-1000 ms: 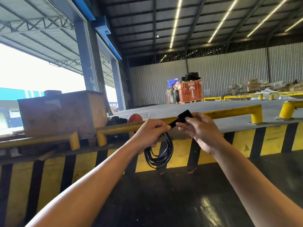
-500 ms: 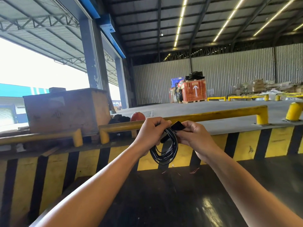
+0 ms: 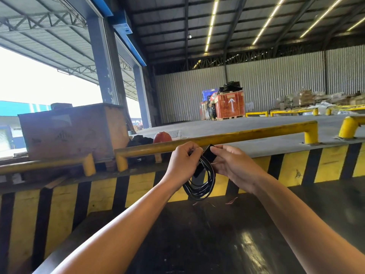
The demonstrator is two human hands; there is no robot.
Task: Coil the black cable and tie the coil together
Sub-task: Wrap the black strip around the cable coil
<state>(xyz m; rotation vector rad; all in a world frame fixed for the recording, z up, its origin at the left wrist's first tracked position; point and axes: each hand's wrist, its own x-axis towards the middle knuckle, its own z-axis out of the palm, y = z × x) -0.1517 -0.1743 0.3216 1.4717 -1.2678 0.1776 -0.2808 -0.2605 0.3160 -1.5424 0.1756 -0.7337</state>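
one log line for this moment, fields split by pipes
step: tying coil | left hand: grips top of cable coil | right hand: pinches black strap at the coil | coil: hangs in air | tie: not closed

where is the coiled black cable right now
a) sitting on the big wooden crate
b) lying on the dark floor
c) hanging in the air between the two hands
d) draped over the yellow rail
c: the coiled black cable dangles below the left hand and right hand, which pinch a black strap at its top, clear of floor, rail and crate.
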